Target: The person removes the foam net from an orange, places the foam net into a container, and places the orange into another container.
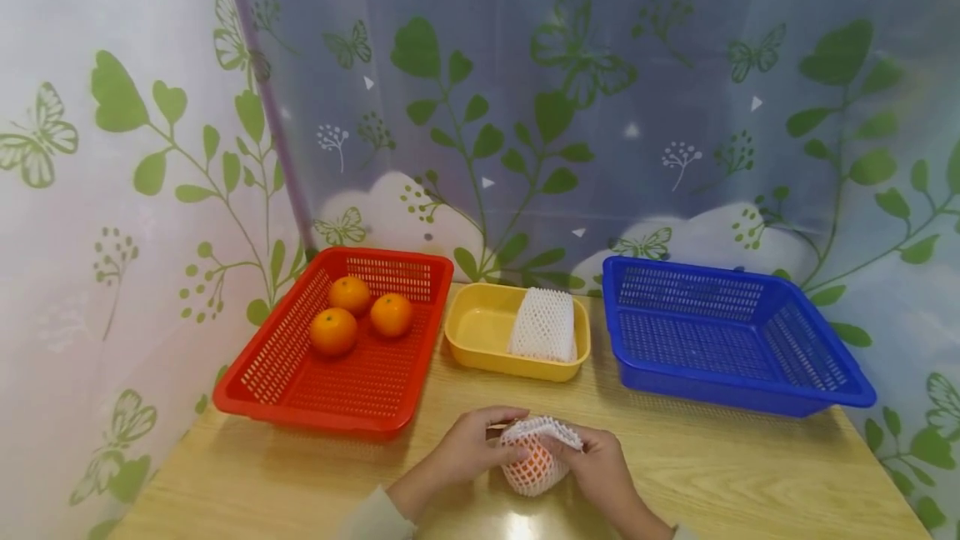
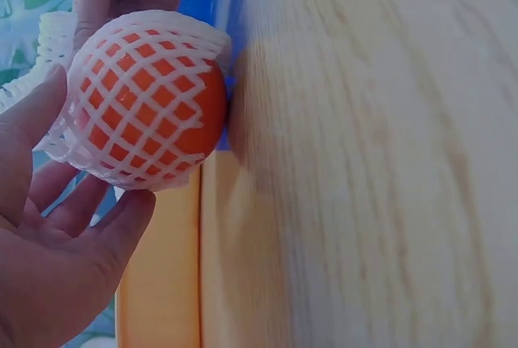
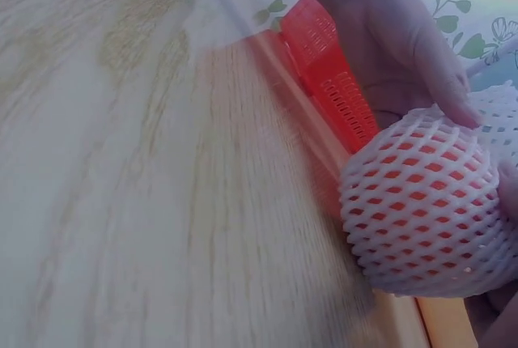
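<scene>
An orange (image 2: pixel 212 117) sits inside a white foam net sleeve (image 1: pixel 534 473), held between both hands just above the table's near middle. The mesh covers most of the fruit, while a bare patch of peel shows in the left wrist view. My left hand (image 1: pixel 468 444) grips the netted orange from the left, thumb on the near side. From the right, my right hand (image 1: pixel 603 469) pinches the upper edge of the net between thumb and fingers. Loose net bunches at the top of the fruit. The right hand's fingertips are partly hidden behind the mesh.
A red basket (image 1: pixel 390 421) at left holds three oranges (image 1: pixel 333 332). Behind the hands, a yellow tray (image 1: pixel 480 357) contains folded white foam nets (image 1: pixel 546 323). At right stands a blue basket (image 1: pixel 720 386). All rest on a wooden table (image 1: pixel 750 473) before a leaf-patterned curtain (image 1: pixel 480 148).
</scene>
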A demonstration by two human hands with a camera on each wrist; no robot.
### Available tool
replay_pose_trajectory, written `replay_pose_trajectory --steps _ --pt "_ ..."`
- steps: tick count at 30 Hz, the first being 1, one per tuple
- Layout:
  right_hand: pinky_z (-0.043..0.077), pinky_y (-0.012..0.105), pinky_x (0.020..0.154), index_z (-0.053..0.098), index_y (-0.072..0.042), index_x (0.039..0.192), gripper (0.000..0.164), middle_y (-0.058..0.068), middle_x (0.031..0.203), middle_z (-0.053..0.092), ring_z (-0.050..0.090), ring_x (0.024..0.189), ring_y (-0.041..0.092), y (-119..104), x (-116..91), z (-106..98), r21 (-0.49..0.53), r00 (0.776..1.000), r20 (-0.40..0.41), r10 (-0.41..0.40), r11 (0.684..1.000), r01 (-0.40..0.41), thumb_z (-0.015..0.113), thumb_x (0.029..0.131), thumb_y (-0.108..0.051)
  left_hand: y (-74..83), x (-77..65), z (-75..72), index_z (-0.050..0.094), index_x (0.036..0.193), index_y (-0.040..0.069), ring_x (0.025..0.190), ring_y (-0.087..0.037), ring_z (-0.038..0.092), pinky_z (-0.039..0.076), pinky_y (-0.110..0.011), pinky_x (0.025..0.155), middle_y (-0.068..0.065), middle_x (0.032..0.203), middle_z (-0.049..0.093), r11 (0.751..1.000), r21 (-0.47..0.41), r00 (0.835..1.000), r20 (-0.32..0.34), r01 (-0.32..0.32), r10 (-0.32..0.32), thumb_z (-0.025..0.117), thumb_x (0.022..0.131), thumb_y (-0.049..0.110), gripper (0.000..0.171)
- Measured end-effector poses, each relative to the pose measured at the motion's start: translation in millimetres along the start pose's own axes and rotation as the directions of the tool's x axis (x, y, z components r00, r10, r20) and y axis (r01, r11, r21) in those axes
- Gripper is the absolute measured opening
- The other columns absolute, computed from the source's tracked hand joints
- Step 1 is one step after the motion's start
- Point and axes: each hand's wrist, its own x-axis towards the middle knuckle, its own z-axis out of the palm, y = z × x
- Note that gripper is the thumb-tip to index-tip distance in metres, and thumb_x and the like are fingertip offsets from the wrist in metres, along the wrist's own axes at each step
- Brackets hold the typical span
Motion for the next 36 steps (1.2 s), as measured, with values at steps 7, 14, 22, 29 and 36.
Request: replay_pose_trajectory --steps 7,14,22,29,36 --pt "0.056 0.026 0.076 0.074 0.003 0.099 0.019 0.011 0.093 0.074 0.070 0.084 0.012 0.1 1.8 0.7 0.002 1.000 -0.010 -0.004 1.000 0.004 0.073 0.086 -0.012 -1.8 0.6 -0.4 0.058 0.130 0.000 0.118 -0.028 0.058 0.050 -0.027 0.094 -0.014 0.131 0.059 1.000 0.027 1.000 0.014 -0.009 0.009 0.076 0.085 0.017 0.051" --pt "0.054 0.023 0.082 0.070 0.000 0.111 0.029 0.009 0.106 0.072 0.066 0.094 0.009 1.3 2.1 -0.1 -0.023 1.000 0.012 -0.015 1.000 0.015 0.075 0.084 -0.010 -3.6 0.8 0.3 0.061 0.129 0.003 0.118 -0.025 0.058 0.049 -0.024 0.093 -0.012 0.130 0.061 0.996 0.077 0.999 0.011 -0.044 0.043 0.074 0.086 0.019 0.047" --pt "0.051 0.022 0.085 0.066 -0.002 0.121 0.040 0.006 0.114 0.069 0.063 0.101 0.008 2.6 2.2 -0.4 -0.059 1.000 0.018 0.019 0.998 -0.017 0.076 0.084 -0.015 -1.7 2.8 7.2 0.069 0.120 0.009 0.113 -0.021 0.062 0.052 -0.024 0.088 -0.007 0.125 0.065 0.969 0.242 0.994 -0.089 -0.046 0.069 0.076 0.083 0.015 0.038" --pt "0.051 0.022 0.086 0.050 -0.004 0.139 0.063 0.014 0.122 0.063 0.061 0.101 0.010 6.0 0.3 -3.7 -0.106 0.989 0.135 0.069 0.993 -0.055 0.077 0.083 -0.015 4.9 7.1 23.2 0.079 0.089 0.011 0.079 -0.003 0.066 0.052 -0.018 0.066 0.001 0.090 0.075 0.946 0.322 0.944 -0.300 -0.036 0.138 0.070 0.074 -0.008 0.026" --pt "0.051 0.022 0.084 0.051 -0.002 0.138 0.061 0.011 0.117 0.065 0.062 0.099 0.011 6.5 -1.4 -6.0 -0.114 0.990 0.108 0.090 0.990 -0.077 0.075 0.085 -0.020 7.8 9.3 31.7 0.078 0.084 0.009 0.068 0.000 0.059 0.050 -0.017 0.059 0.001 0.078 0.073 0.959 0.284 0.921 -0.370 -0.015 0.124 0.069 0.071 -0.012 0.026"
